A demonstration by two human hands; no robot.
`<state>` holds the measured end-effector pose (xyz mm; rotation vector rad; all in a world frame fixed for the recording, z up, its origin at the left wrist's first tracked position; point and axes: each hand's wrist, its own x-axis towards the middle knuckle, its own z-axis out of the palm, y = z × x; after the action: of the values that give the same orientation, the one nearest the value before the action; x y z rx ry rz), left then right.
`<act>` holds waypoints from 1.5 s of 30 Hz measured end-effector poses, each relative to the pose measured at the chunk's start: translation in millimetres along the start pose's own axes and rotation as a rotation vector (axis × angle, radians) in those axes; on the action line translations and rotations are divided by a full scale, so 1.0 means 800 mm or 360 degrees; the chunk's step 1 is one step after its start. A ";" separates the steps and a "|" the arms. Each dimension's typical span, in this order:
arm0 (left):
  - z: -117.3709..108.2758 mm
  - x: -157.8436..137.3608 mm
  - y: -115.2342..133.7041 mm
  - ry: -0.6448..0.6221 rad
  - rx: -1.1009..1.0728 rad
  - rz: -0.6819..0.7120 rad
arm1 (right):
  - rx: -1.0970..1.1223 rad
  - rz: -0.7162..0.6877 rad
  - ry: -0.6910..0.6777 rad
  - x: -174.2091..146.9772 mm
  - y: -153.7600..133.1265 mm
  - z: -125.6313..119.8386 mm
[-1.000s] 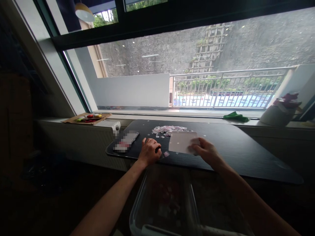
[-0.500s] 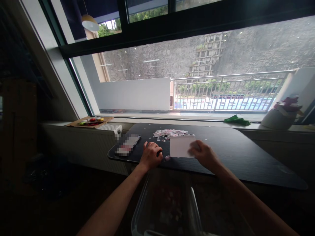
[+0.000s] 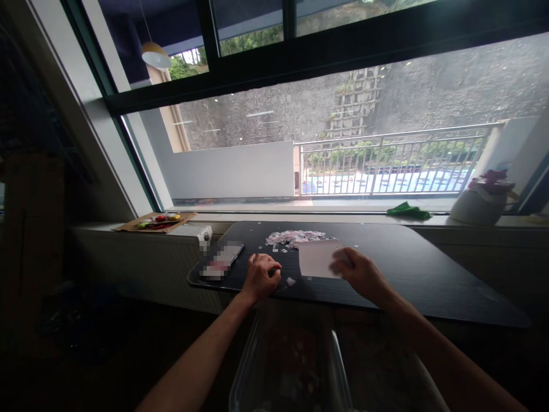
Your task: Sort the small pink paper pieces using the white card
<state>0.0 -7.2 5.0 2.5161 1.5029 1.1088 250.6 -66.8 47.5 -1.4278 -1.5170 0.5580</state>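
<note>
Card (image 3: 316, 260), pale and blank on its visible face, held at its right edge in the grasp of the right hand (image 3: 360, 273), with fingertips blurred. Tilted up toward the camera, just left of that hand, near the middle of the table (image 3: 412, 274); cannot tell whether touching the top. To its left, well short of contact, the left hand (image 3: 261, 274), with curled fingers, low at the table's near edge; cannot tell whether empty or pinching something small.

Just behind the card, partly covered by it, a heap of scraps (image 3: 294, 237), white and pinkish; between card and left hand, near the edge, a loose scrap (image 3: 291, 282). Farther left, a slab (image 3: 222, 261) like a phone.

Tabletop dark, with fine grain and rounded corners. Below the near edge, in shadow, a clear bin (image 3: 338, 349) with more scraps inside. At left, a ribbed radiator (image 3: 150, 263); above it, a brown board (image 3: 124, 226) with colourful items. On the sill at right, a green cloth (image 3: 408, 211) and a pale pot-like object (image 3: 478, 203). Beyond the glass, a railing (image 3: 394, 163) and a grey stone wall (image 3: 278, 117).

On the slab, pixelation over any lettering; past the railing, marks on a bluish strip (image 3: 343, 182), too small to read.
</note>
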 end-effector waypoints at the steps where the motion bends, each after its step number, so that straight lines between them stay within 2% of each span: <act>1: -0.001 0.001 -0.001 0.0003 -0.0030 -0.0019 | -0.0039 0.0021 0.0061 0.000 0.003 -0.006; 4: -0.002 0.005 -0.006 0.0003 -0.0157 -0.0089 | -0.0083 0.0089 0.0182 -0.002 0.016 -0.021; 6: -0.003 0.007 -0.009 0.0004 -0.0246 -0.0136 | -0.0011 0.0138 0.0147 -0.003 0.026 -0.023; 10: -0.004 0.008 -0.013 0.0011 -0.0341 -0.0192 | 0.0301 0.0206 0.0017 0.003 0.041 -0.011; 12: -0.004 0.008 -0.012 0.0011 -0.0316 -0.0176 | 0.0379 0.0236 0.0102 0.009 0.045 -0.003; 15: -0.003 0.007 -0.009 0.0003 -0.0219 -0.0111 | 0.0275 0.0279 0.0203 0.016 0.050 0.002; 18: 0.000 0.006 -0.005 -0.0003 -0.0141 -0.0080 | 0.0169 0.0318 0.0103 0.014 0.054 0.002; 22: 0.002 0.005 -0.004 -0.0004 -0.0097 -0.0050 | 0.0290 0.0378 -0.0130 0.004 0.053 0.001; 27: 0.003 0.005 -0.006 -0.0009 -0.0085 -0.0037 | 0.0409 0.0465 -0.0060 0.000 0.049 -0.001; 31: 0.003 0.005 -0.006 -0.0010 -0.0086 -0.0030 | 0.0479 0.0498 -0.0148 -0.006 0.045 -0.002; 37: 0.003 0.005 -0.005 -0.0008 -0.0102 -0.0026 | 0.0593 0.0492 -0.0130 -0.022 0.048 0.002; 42: 0.004 0.005 -0.007 -0.0002 -0.0092 -0.0018 | 0.0645 0.0486 -0.0215 -0.025 0.049 0.000; 45: 0.005 0.005 -0.007 -0.0005 -0.0083 -0.0025 | 0.0650 0.0477 -0.0126 -0.017 0.051 -0.001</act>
<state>-1.3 0.5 2.5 2.4665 1.4704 1.1260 270.2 -71.0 9.5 -1.3247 -1.1653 1.0529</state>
